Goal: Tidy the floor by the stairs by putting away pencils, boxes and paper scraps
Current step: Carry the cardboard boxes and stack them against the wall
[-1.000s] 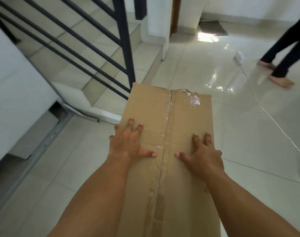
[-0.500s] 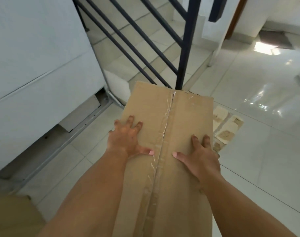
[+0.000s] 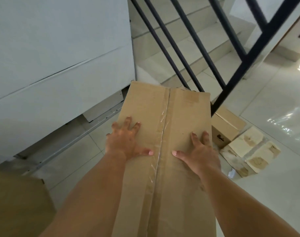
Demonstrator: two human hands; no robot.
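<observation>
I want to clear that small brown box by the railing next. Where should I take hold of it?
Probably from above, by the top edges of the small box: its flat top is bare. The railing post stands at its far corner, pale blocks flank its right, and the long box hides its left.

Foot of a staircase in a home's hallway: pale tiled steps (image 3: 205, 48) climb behind a black metal railing (image 3: 258, 53) at upper right, glossy white floor tiles (image 3: 274, 108) spread at right, and a white panelled wall (image 3: 51, 48) fills the left.
</observation>
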